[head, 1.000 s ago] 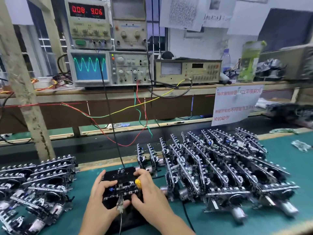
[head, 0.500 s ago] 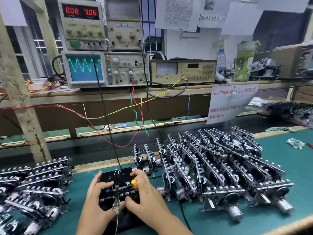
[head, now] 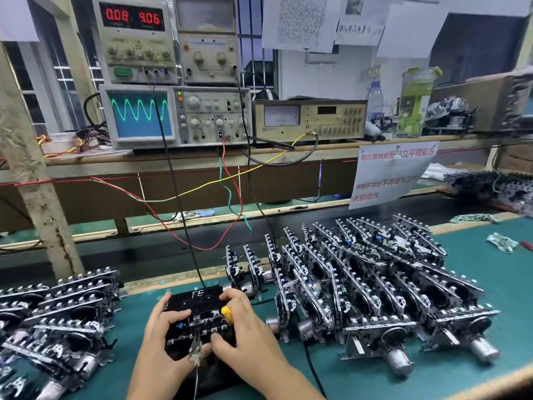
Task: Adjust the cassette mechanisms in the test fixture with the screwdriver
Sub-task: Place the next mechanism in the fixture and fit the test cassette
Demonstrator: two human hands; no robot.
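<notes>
A black test fixture [head: 196, 301] marked "FE" lies on the green mat near the front, with a cassette mechanism [head: 199, 324] seated in it. My left hand [head: 161, 339] grips the fixture's left side, fingers curled over the top. My right hand [head: 245, 333] holds its right side, and the yellow handle of a screwdriver [head: 226, 313] sticks out between its fingers. A metal clip [head: 195, 352] on a wire bites the mechanism's near edge between my thumbs. The screwdriver's tip is hidden.
Several cassette mechanisms [head: 375, 290] stand in rows to the right, and more lie stacked at the left [head: 57, 313]. On the shelf behind sit an oscilloscope [head: 173, 116] showing a sine wave, a power supply [head: 135, 39] and a meter [head: 311, 119]. Wires hang down to the fixture.
Both hands keep their hold on the fixture. The view has shifted slightly, so the bench sits a little further left and lower in the frame.
</notes>
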